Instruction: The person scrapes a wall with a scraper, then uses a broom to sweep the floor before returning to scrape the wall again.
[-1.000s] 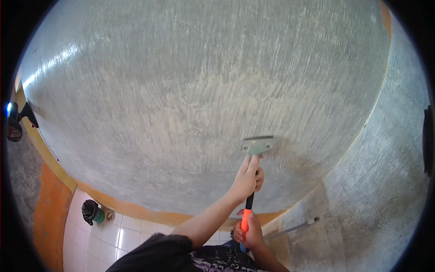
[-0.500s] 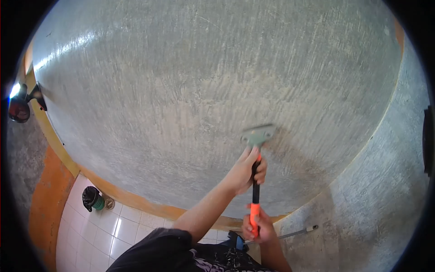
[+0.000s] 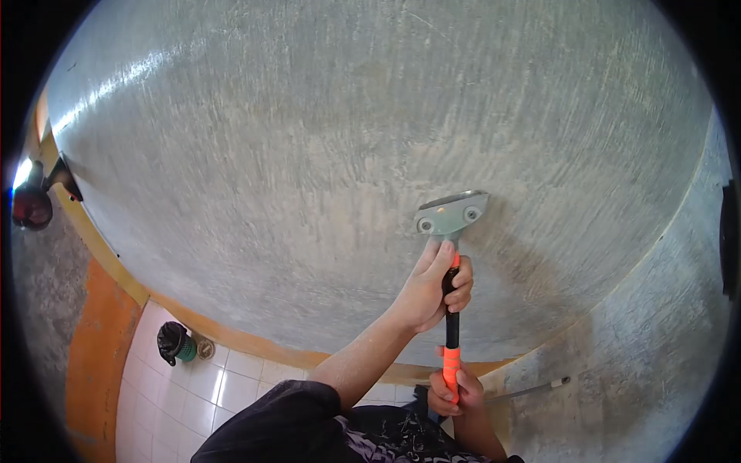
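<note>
Before the wall [image 3: 309,193] we have the scraper [image 3: 453,328], our left hand [image 3: 427,293] wrapped closely just below its head [image 3: 451,216] and our right hand [image 3: 468,390] curled round the orange grip [image 3: 451,363], and we judge it light and stiff, steadiest held at those two places.

A broad grey wall [image 3: 309,147], roughly textured with paler blotches, fills the middle up to twelve o'clock, with a bright streak of light [image 3: 116,89] at ten and an orange band [image 3: 266,347] along its foot from eight round past six. At four o'clock stands a mottled grey side wall [image 3: 656,332], while towards eight a yellow strip [image 3: 106,256] edges another wall [image 3: 93,355] of grey and orange. Glossy white floor tiles [image 3: 181,393] spread around seven, carrying a green bin [image 3: 187,350] with a black liner.
</note>
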Demonstrator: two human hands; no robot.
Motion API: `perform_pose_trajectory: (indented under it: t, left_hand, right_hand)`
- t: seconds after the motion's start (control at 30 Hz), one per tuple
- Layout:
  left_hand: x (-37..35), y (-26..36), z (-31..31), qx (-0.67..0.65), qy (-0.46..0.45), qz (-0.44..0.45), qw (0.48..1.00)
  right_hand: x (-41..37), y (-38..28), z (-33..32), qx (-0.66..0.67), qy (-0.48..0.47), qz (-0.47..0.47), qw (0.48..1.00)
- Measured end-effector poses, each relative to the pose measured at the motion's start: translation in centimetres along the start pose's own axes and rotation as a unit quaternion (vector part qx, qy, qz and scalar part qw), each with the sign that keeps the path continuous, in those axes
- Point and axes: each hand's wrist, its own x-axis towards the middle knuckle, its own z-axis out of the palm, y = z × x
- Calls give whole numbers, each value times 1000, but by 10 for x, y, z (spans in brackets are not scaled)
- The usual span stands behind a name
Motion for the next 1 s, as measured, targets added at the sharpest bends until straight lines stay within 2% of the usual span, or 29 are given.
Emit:
perform_pose_trajectory:
  t: [0.1,0.2,0.3,0.5,0.7,0.83,0.93,1.0]
  left_hand:
    - [-5,16,-9,-8,-51,-14,999]
    - [-15,26,-25,-25,-63,-45,997]
    - [-20,29,-32,-3,-47,-75,996]
    - [-12,51,-37,-34,-137,-85,986]
    - [-37,33,-70,18,-70,-96,993]
    - [-25,58,-69,43,-142,-58,987]
    - [-28,80,-55,5,-130,-70,989]
    - [-33,69,-71,12,-128,-78,989]
  right_hand:
    - [13,16,16,-58,60,-20,996]
    - [22,41,15,-115,96,-29,988]
    - [24,59,14,-97,135,-54,985]
    - [46,69,43,-148,164,-98,970]
    - [31,95,10,-28,141,-70,987]
    - [54,96,19,-49,108,-87,989]
    - [67,97,36,-100,136,-93,981]
    - [65,104,34,-106,159,-92,977]
